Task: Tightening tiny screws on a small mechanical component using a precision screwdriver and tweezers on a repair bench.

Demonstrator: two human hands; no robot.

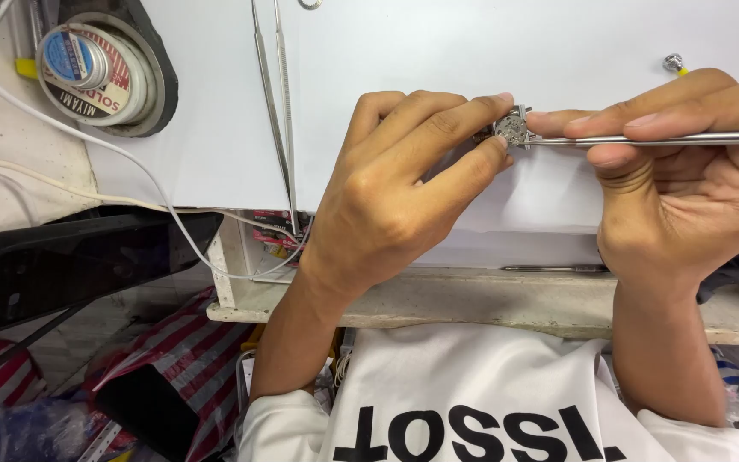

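My left hand [404, 184] pinches a small round metal watch movement [512, 128] between thumb and fingertips, just above the white work surface [438, 43]. My right hand [686, 162] grips a thin metal tool [669, 139] that lies level, its tip touching the right side of the movement. The two hands nearly meet at the small part.
Long metal tweezers [280, 103] lie on the white surface to the left. A spool of solder wire [96, 68] sits at the back left, with a white cable [130, 162] running past it. A small metal-headed pin [673, 62] lies at the back right. Another thin tool [553, 268] rests on the bench edge.
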